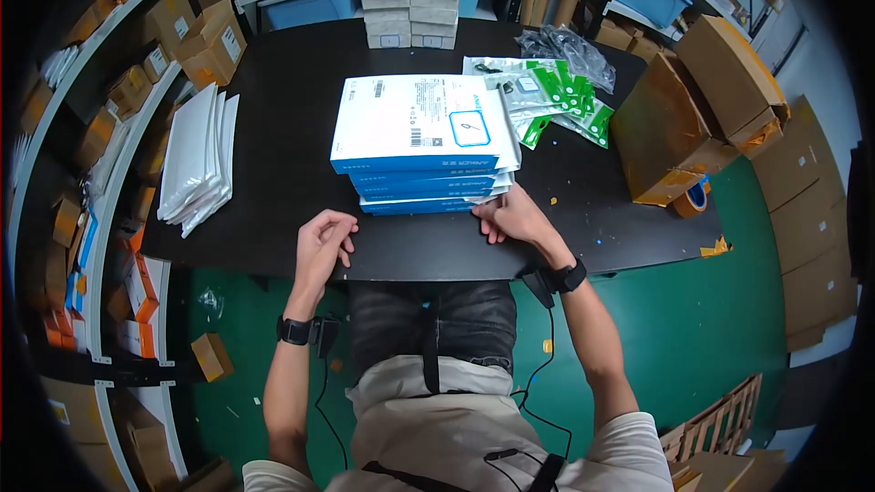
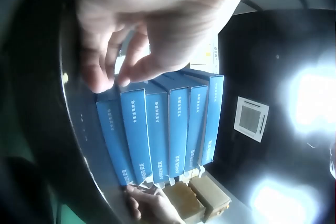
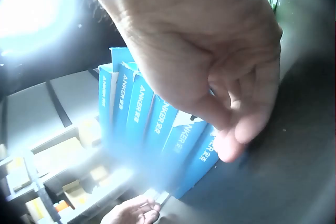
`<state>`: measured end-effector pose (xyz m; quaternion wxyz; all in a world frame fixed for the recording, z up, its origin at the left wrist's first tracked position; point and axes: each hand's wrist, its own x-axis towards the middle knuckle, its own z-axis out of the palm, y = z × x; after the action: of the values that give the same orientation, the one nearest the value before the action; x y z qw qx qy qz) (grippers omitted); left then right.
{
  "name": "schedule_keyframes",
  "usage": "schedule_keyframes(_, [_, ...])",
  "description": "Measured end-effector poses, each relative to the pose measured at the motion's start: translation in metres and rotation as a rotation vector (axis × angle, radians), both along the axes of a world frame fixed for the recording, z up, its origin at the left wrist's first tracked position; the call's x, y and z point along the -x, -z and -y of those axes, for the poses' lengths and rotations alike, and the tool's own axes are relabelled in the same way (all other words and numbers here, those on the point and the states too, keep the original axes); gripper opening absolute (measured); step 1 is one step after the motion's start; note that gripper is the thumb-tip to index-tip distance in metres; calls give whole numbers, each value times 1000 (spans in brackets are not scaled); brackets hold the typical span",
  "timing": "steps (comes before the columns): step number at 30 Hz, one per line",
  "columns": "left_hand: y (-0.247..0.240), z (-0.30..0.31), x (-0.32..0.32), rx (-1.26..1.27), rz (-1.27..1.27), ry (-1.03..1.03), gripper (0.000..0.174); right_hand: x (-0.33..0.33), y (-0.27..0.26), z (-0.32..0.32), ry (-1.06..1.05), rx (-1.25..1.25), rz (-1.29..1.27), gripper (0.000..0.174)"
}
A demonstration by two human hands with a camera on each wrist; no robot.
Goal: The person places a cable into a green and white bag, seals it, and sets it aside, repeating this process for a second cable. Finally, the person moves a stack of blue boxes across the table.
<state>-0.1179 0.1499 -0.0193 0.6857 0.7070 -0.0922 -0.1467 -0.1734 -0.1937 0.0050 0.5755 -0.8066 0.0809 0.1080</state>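
Note:
A stack of several flat white boxes (image 1: pixel 401 123) with blue sides lies on the black table, its blue faces toward the person. Printed on the sides is "ANKER". My right hand (image 1: pixel 515 217) is at the front right corner of the stack, thumb and fingertips pinching the end of the lowest box (image 3: pixel 197 163). White flaps stick out at that end in the left wrist view. Just off the front left corner is my left hand (image 1: pixel 319 244), fingers loosely curled and holding nothing, over the table's front edge.
White padded envelopes (image 1: pixel 199 155) lie left of the stack. Behind it to the right are green-and-white packets (image 1: pixel 547 96) and clear plastic (image 1: pixel 570 53). An open cardboard box (image 1: pixel 670 132) and a tape roll (image 1: pixel 691 200) stand at right; small white boxes (image 1: pixel 408 5) stand at back.

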Motion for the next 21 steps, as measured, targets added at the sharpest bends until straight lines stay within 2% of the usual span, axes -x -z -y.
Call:
schedule_keyframes(6, [-8, 27, 3, 48, 13, -14, 23, 21, 22, -13, 136, 123, 157, 22])
schedule_keyframes(9, [-6, 31, 5, 28, 2, -52, 24, 26, 33, -24, 283, 123, 309, 24])
schedule_keyframes(10, [-4, 32, 6, 27, -1, -74, 24, 27, 34, -29, 279, 116, 288, 24])
schedule_keyframes(13, [-1, 33, 5, -35, -15, -109, 23, 28, 25, -38, 337, 323, 314, 19])
schedule_keyframes(18, [-5, 41, 8, -230, -21, -177, 20, 28, 33, -40, 322, 312, 266, 14])
schedule_keyframes(21, [-4, 41, 3, -287, -41, -192, 21, 32, 36, -37, 292, 488, 474, 12])
